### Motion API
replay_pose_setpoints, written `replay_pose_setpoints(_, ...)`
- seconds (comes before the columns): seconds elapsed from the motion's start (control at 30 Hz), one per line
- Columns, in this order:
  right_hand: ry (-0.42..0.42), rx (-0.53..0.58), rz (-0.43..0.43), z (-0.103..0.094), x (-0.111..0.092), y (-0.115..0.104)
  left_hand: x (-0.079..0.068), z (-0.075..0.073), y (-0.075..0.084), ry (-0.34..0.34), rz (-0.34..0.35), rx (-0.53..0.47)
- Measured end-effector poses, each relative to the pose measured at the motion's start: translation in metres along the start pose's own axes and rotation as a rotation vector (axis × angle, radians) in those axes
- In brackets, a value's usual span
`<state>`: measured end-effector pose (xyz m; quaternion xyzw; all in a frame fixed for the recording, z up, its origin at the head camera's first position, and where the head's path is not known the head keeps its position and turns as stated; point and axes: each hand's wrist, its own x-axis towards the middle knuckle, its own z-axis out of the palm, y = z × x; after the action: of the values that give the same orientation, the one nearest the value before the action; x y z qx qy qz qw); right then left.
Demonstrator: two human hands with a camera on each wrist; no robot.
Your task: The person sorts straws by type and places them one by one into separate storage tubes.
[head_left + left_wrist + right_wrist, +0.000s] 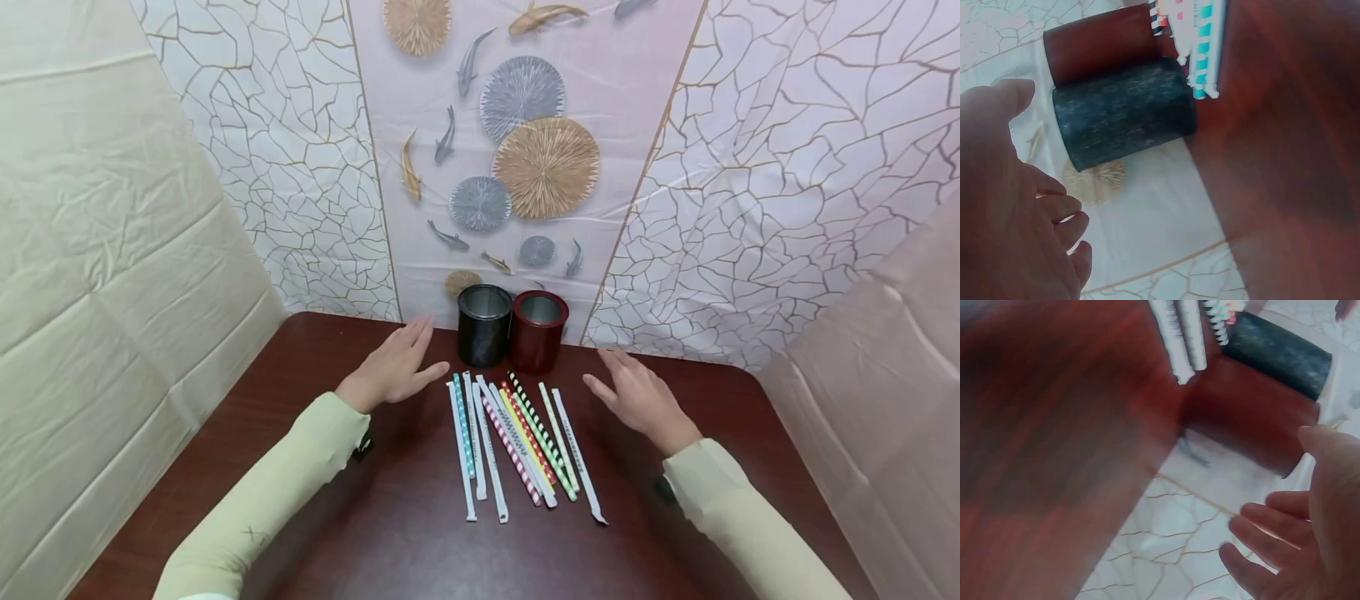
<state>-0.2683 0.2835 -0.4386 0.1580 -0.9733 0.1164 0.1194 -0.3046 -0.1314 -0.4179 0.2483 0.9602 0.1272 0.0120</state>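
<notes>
Two round canisters stand side by side at the table's back edge, a black canister on the left and a dark red canister on the right. In front of them lies a loose row of paper straws, some striped or dotted in colour, several in white wrappers. My left hand hovers left of the black canister, fingers extended and thumb apart, holding nothing. Right of the red canister, my right hand is likewise held up with relaxed fingers and nothing in it. Both canisters show from the side in the left and right wrist views.
The dark wooden table carries the straws and canisters. Patterned cloth with fish and round motifs hangs right behind the canisters. Beige cloth walls close in the left and right sides.
</notes>
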Motion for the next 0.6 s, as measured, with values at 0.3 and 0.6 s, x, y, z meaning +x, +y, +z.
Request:
replay_pose_setpoints(0.3,-0.045,0.182,-0.018,-0.009,0.034,-0.020,0.033,-0.018,0.015,-0.018,-0.014,-0.032)
replay_pose_setpoints(0.6,-0.177,0.191,0.058,-0.004,0.057,-0.033,0.062,-0.016,0.025,-0.018,-0.008,0.032)
